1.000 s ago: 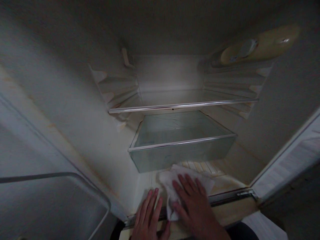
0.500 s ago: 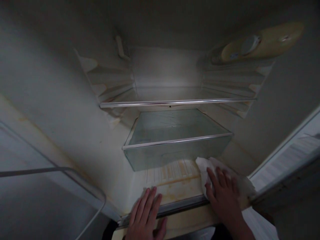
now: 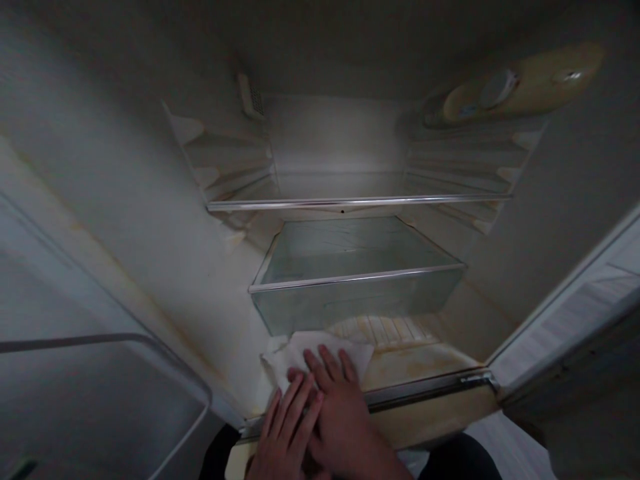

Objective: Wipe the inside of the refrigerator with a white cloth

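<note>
My right hand (image 3: pixel 345 410) holds a crumpled white cloth (image 3: pixel 357 353) pressed under its fingers against the stained fridge floor (image 3: pixel 395 363), at the front left. The cloth lies just in front of the clear drawer. My left hand (image 3: pixel 287 427) is open at the fridge's front edge, its fingers stretched forward. Its fingertips lie beside and partly over the right hand and reach the cloth's near side. The right thumb is hidden.
A clear drawer (image 3: pixel 360 293) stands at the back of the floor, below a glass shelf with a metal edge (image 3: pixel 360 203). A yellowed control housing (image 3: pixel 540 83) is on the right wall. The open door (image 3: pixel 100 393) with a curved rail is at left.
My right hand has swept the cloth from the front right of the fridge floor to the left, up against my left hand. My left hand has hardly moved.
</note>
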Motion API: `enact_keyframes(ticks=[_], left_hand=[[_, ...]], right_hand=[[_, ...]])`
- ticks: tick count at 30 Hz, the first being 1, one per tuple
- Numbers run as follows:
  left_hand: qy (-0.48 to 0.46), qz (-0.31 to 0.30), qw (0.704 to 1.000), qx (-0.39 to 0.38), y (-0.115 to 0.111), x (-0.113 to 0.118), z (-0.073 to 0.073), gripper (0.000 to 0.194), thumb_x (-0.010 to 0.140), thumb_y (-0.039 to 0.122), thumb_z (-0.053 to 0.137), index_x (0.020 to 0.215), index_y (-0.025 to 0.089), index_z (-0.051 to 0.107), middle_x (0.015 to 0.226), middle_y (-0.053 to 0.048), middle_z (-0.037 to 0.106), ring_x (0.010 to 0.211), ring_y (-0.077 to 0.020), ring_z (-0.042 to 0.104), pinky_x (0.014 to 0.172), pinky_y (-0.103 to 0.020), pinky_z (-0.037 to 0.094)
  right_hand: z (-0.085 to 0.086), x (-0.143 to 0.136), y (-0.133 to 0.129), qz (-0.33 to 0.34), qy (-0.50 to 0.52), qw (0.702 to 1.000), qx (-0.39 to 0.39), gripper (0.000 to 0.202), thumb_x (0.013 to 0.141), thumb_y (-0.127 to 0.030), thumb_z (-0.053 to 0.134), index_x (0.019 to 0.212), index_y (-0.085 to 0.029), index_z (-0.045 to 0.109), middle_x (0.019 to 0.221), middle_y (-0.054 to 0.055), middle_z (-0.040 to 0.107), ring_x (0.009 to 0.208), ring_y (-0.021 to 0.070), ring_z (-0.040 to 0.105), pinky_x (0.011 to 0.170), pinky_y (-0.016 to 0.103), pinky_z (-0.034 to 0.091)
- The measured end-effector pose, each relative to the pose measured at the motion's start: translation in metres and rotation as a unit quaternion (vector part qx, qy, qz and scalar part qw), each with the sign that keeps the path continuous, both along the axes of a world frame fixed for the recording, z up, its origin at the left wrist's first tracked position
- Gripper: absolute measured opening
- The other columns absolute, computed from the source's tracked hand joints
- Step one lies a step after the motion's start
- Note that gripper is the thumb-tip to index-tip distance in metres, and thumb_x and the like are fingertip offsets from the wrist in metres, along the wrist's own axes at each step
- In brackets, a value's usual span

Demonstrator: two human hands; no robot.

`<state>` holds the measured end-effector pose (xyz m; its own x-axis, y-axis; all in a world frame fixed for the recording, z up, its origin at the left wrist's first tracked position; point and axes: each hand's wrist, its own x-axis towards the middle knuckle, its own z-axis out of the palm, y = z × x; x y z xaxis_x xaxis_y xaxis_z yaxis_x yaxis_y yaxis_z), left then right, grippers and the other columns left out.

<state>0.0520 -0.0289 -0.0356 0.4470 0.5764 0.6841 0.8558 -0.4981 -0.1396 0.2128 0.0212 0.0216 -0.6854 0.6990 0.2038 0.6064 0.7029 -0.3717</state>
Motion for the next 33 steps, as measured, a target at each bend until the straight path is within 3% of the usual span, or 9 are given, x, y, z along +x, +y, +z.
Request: enact_keyframes(ticks=[3,8,13,19,33], left_hand=[[0.012,-0.008,1.000,0.005,0.000,0.005,0.006,0.070,0.080,0.033,0.066,0.145,0.016,0.049,0.152,-0.016,0.051,0.144,-0.0323,0.041,0.119,-0.048,0.031],[0.017,-0.009,1.000,0.013,0.003,0.007,0.010,0.063,0.081,0.037,0.067,0.140,0.017,0.055,0.148,-0.014,0.056,0.143,-0.0301,0.044,0.119,-0.045,0.030],[0.039,-0.004,0.999,0.017,0.006,0.004,0.007,0.061,0.082,0.039,0.065,0.139,0.017,0.057,0.147,-0.013,0.057,0.142,-0.0294,0.045,0.122,-0.044,0.027],[0.061,-0.003,0.998,0.027,0.008,0.003,0.004,0.059,0.084,0.043,0.063,0.136,0.017,0.060,0.147,-0.012,0.057,0.142,-0.0290,0.045,0.124,-0.044,0.022],[0.052,-0.003,0.998,0.028,0.008,0.003,0.004,0.059,0.083,0.043,0.064,0.136,0.018,0.061,0.146,-0.012,0.057,0.142,-0.0291,0.046,0.124,-0.044,0.023]], right_hand=[[-0.006,0.038,0.016,-0.103,0.005,0.994,0.029,0.077,0.092,-0.056,0.055,0.160,-0.035,0.026,0.168,0.003,0.020,0.154,0.0355,0.017,0.121,0.067,0.012],[-0.019,0.124,0.044,-0.292,-0.046,0.950,0.103,0.075,0.093,-0.068,0.046,0.156,-0.026,0.040,0.161,0.008,0.037,0.151,0.0375,0.027,0.118,0.067,0.019],[-0.029,0.185,0.051,-0.363,-0.055,0.916,0.163,0.070,0.094,-0.064,0.047,0.152,-0.024,0.046,0.160,0.008,0.039,0.147,0.0349,0.034,0.117,0.057,0.031],[-0.038,0.188,0.046,-0.385,-0.045,0.902,0.192,0.066,0.096,-0.062,0.043,0.150,-0.025,0.049,0.159,0.008,0.041,0.146,0.0347,0.035,0.115,0.056,0.034],[-0.035,0.185,0.046,-0.396,-0.043,0.900,0.176,0.064,0.096,-0.061,0.042,0.148,-0.025,0.051,0.158,0.008,0.043,0.146,0.0339,0.037,0.116,0.056,0.033]])
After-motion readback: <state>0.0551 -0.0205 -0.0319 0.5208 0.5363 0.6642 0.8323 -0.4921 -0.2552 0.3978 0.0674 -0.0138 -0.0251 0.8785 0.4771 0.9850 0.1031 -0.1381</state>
